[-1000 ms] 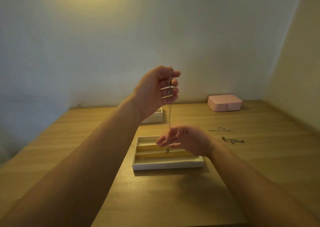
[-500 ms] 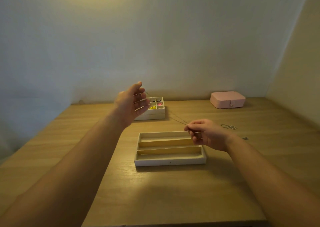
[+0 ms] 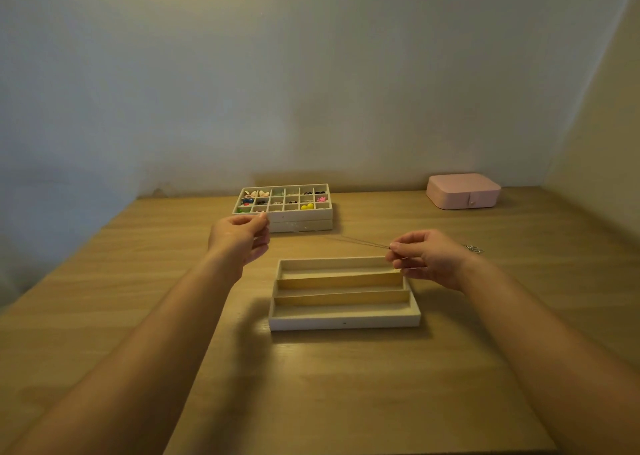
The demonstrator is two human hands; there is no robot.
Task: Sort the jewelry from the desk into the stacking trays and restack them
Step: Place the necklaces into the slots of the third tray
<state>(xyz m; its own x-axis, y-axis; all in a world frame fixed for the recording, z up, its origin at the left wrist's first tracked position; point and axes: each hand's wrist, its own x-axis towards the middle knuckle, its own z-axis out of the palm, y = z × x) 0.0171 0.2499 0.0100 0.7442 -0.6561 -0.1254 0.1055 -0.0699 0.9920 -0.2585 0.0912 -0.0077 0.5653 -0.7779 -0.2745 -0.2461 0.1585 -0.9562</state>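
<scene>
Your right hand pinches one end of the chain between thumb and fingertips. Your left hand is curled in a matching pinch, though the strand is too faint to trace that far. The chain runs taut between them, with the long-slot tray just below. Lower both ends level over one slot and release them together, so the chain lies straight and untangled.

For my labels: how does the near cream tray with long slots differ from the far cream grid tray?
Near cream long-slot tray: three seemingly empty slots, standing alone. Far cream grid tray: many small cells with colourful pieces, stacked on a second tray. Both: cream rectangles.
</scene>
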